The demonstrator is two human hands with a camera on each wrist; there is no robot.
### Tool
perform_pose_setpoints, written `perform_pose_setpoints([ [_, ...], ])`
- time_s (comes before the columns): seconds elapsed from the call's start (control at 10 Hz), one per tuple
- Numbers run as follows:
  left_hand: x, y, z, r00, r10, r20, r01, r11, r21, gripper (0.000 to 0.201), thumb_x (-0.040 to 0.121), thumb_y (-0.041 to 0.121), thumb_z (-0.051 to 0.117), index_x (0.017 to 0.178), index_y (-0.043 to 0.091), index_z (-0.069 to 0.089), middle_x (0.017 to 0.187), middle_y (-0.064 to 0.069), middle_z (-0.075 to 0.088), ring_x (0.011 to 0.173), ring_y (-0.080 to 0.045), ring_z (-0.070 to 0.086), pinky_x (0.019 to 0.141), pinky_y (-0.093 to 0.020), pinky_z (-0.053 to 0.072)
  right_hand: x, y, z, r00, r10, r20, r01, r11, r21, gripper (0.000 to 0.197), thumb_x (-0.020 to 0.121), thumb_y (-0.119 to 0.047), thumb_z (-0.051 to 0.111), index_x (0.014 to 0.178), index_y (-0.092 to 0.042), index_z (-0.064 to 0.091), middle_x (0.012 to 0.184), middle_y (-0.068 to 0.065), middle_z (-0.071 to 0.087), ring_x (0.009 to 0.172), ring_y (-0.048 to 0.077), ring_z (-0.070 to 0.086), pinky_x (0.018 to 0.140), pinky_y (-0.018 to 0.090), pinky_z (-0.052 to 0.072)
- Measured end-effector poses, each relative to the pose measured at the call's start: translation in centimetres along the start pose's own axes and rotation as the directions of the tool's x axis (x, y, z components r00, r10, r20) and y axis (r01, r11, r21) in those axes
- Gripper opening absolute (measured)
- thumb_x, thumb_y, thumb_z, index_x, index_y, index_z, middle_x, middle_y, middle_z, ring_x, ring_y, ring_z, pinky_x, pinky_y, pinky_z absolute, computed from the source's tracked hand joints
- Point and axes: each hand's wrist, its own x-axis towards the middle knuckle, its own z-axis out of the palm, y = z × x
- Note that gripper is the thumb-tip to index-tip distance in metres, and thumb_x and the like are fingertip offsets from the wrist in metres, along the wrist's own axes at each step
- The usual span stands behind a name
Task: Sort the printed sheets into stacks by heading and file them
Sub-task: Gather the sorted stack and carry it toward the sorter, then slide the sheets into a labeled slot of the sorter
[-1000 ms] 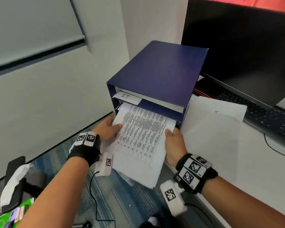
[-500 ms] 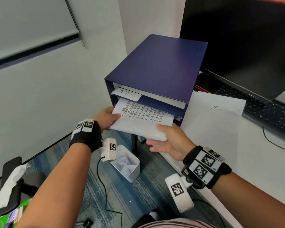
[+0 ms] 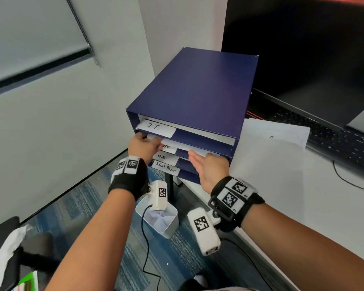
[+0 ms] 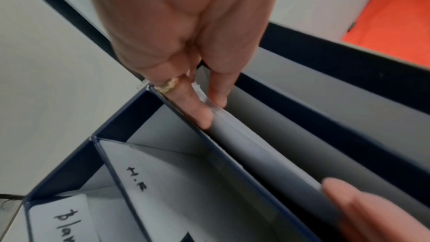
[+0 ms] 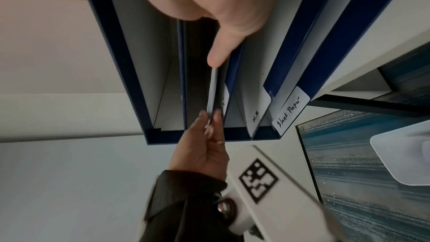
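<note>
A navy blue paper sorter [image 3: 198, 91] stands on the desk corner, its shelves labelled I.T., H.R and Blank Paper. A stack of white paper [image 3: 183, 144] lies almost fully inside the second shelf, with only its front edge showing. My left hand [image 3: 153, 141] pinches the stack's left front corner between thumb and fingers [image 4: 202, 115]. My right hand [image 3: 204, 162] is flat with straight fingers, touching the front edge of the paper [image 5: 212, 91] at the right side of the shelf. In the right wrist view, my thumb [image 5: 221, 49] lies against the stack.
Loose white sheets [image 3: 271, 148] lie on the white desk right of the sorter. Behind them are a black keyboard [image 3: 334, 143] and a dark monitor [image 3: 303, 49]. A white bin [image 3: 162, 221] stands on the carpet below. A wall runs close on the left.
The printed stack has slid from hanging out in front into the second shelf. Both hands followed it forward, and my right hand went from holding the edge to lying flat against it.
</note>
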Motion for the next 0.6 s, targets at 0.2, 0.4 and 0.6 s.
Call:
perform_pose_setpoints([
  [0.2, -0.9, -1.6, 0.3, 0.983, 0.145, -0.115, -0.144, 0.989, 0.019, 0.013, 0.089, 0.007, 0.055, 0.100, 0.013, 0.055, 0.085, -0.001, 0.067, 0.078, -0.019, 0.067, 0.079, -0.035, 0.057, 0.7, 0.2, -1.1, 0.956, -0.161, 0.244, 0.162, 0.987, 0.016, 0.041, 0.100, 0.001, 0.030, 0.141, 0.011, 0.029, 0.150, 0.023, 0.032, 0.137, 0.034, 0.037, 0.102, 0.025, 0.042],
  [0.4, -3.9, -4.6, 1.6, 0.993, 0.084, -0.088, -0.082, 0.996, 0.023, 0.010, 0.091, 0.010, 0.053, 0.087, 0.018, 0.050, 0.076, -0.001, 0.058, 0.068, -0.019, 0.060, 0.067, -0.032, 0.052, -1.6, -0.1, -4.8, 0.952, -0.132, 0.276, 0.234, 0.896, -0.377, 0.026, 0.098, -0.002, 0.045, 0.121, -0.007, 0.055, 0.111, 0.012, 0.061, 0.104, 0.027, 0.062, 0.094, 0.042, 0.051],
  [0.6, -8.3, -8.0, 6.4, 0.981, -0.165, 0.103, 0.145, 0.973, 0.179, 0.017, 0.088, 0.009, 0.053, 0.074, 0.018, 0.051, 0.071, -0.008, 0.058, 0.061, -0.022, 0.057, 0.068, -0.037, 0.051, -2.4, -3.0, -12.2, 0.967, -0.172, 0.186, 0.252, 0.748, -0.614, 0.017, 0.094, -0.006, 0.050, 0.090, -0.013, 0.065, 0.082, 0.004, 0.060, 0.074, 0.019, 0.057, 0.064, 0.028, 0.047],
])
